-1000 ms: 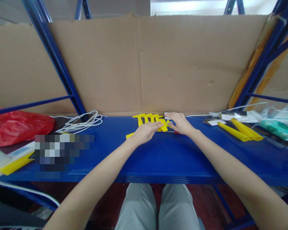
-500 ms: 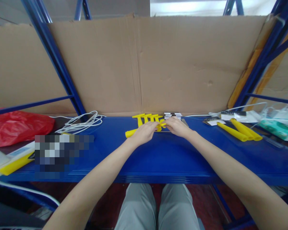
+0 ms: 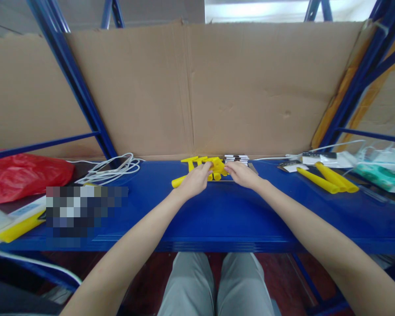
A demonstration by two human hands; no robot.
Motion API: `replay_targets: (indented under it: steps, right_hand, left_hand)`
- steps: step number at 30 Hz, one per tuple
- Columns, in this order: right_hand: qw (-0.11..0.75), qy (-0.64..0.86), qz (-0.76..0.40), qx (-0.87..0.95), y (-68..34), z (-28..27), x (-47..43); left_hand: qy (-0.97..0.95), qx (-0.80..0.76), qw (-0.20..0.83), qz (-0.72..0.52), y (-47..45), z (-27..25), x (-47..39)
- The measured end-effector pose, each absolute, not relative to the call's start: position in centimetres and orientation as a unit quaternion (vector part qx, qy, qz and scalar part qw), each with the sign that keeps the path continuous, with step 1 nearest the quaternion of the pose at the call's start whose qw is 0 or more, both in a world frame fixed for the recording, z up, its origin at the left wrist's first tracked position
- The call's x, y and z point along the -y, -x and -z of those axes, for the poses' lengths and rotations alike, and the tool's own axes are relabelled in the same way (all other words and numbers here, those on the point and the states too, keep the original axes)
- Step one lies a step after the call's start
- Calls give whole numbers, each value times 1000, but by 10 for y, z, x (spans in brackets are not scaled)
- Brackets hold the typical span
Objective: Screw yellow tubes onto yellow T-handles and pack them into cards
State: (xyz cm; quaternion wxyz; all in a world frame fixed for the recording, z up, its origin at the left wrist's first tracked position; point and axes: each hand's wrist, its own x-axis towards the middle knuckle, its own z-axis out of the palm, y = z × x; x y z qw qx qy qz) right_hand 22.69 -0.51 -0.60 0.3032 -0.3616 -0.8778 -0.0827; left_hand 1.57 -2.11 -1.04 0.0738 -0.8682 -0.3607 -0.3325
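Note:
Between my two hands is a yellow plastic piece (image 3: 218, 166); its exact kind cannot be made out. My left hand (image 3: 195, 180) pinches it from the left with curled fingers. From the right, my right hand (image 3: 239, 173) grips its edge between thumb and fingers. Several yellow T-shaped parts (image 3: 190, 163) stand in a row behind my left hand, partly covered by it and by the held piece. A yellow tube (image 3: 177, 181) pokes out to the left of my left hand. Just behind my right hand sits a stack of small white-and-black packets (image 3: 236, 157).
The blue shelf (image 3: 210, 219) has a cardboard wall (image 3: 250, 87) behind it. Yellow cones (image 3: 317, 181) and a green packet (image 3: 380, 177) lie right. Coiled white cable (image 3: 115, 169), a red plastic bag (image 3: 29, 175) and a blurred-out item (image 3: 82, 215) are left.
The yellow piece has turned between my hands and now shows a broader face. My left hand has shifted slightly left, while my right hand stays nearly in place.

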Motion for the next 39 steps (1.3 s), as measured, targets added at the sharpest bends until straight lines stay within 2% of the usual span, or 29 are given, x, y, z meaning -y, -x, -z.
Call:
replay_targets:
  steps: [5, 10, 14, 22, 29, 34, 39]
  right_hand:
    - [393, 343, -107, 846, -218, 6, 7]
    - [420, 312, -308, 795, -215, 3, 9]
    - [420, 326, -393, 750, -219, 2, 8]
    - [443, 317, -523, 655, -229, 3, 5]
    - [502, 461, -429, 593, -251, 4, -11]
    - [451, 609, -283, 588, -257, 10, -18]
    - [361, 673, -160, 625, -254, 18, -32]
  left_hand:
    - [861, 361, 63, 352, -13, 10, 18]
    - [864, 357, 55, 350, -13, 9, 19]
    - [870, 341, 46, 353, -16, 8, 23]
    - [875, 316, 89, 356, -16, 8, 23]
    - [823, 410, 140, 368, -13, 4, 22]
    - [795, 461, 135, 370, -11, 0, 24]
    - [790, 483, 124, 357, -13, -1, 26]
